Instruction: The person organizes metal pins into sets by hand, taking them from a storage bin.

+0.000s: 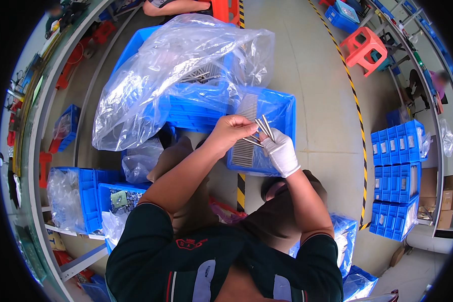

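From the head camera, the bare left hand point(231, 132) and the gloved right hand point(282, 151) meet over a blue crate point(282, 108). Both sets of fingers pinch a small bunch of thin metal rods point(261, 130). The rods lie between the hands, pointing up and away. More rods lie in rows just below.

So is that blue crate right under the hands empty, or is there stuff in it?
Not empty. The blue crate holds a neat row of thin metal rods laid side by side on its clear plastic liner; part of the floor beside the row looks bare.
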The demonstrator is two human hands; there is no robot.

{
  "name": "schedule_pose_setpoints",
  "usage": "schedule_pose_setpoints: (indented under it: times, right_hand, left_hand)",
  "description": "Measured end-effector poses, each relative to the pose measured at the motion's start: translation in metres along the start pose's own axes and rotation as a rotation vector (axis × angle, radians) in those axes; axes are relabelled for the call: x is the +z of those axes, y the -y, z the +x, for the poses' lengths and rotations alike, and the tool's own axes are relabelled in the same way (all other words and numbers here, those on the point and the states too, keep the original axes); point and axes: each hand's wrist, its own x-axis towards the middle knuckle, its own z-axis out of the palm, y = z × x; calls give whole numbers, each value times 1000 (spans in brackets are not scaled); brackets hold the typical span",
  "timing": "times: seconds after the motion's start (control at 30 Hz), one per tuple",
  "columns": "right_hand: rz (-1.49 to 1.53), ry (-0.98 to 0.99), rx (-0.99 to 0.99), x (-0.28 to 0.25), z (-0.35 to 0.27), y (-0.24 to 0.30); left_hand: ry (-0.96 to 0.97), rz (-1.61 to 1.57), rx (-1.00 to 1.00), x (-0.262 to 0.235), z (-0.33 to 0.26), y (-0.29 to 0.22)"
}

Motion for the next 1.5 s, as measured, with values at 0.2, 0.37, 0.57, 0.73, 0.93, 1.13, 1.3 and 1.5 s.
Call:
schedule_pose_setpoints:
  times: [0.2,0.37,0.57,0.73,0.93,1.13,1.3,1.5]
  right_hand:
    - [215,204,196,-5,-1,13]
    - [294,234,221,-6,-5,13]
    - [229,220,209,-8,-1,6]
    - [177,154,166,-5,-3,4]
    - [157,186,188,-6,-4,9]
    - [204,261,220,-6,-6,12]
    - [223,259,225,-4,-7,12]
    - [266,283,251,-5,-8,10]
  left_hand:
    - [-34,-65,29,-8,4,-9]
    - [22,-77,-25,-10,3,-8]
    - [46,-72,-72,-11,3,-8]
    - [42,1,-14,-7,1,-6]
    - [-20,21,-40,-13,4,-12]
    - [35,13,-105,-10,2,-13]
    - [30,-9,-64,-7,1,-10]
    - [17,47,-122,-7,2,-11]
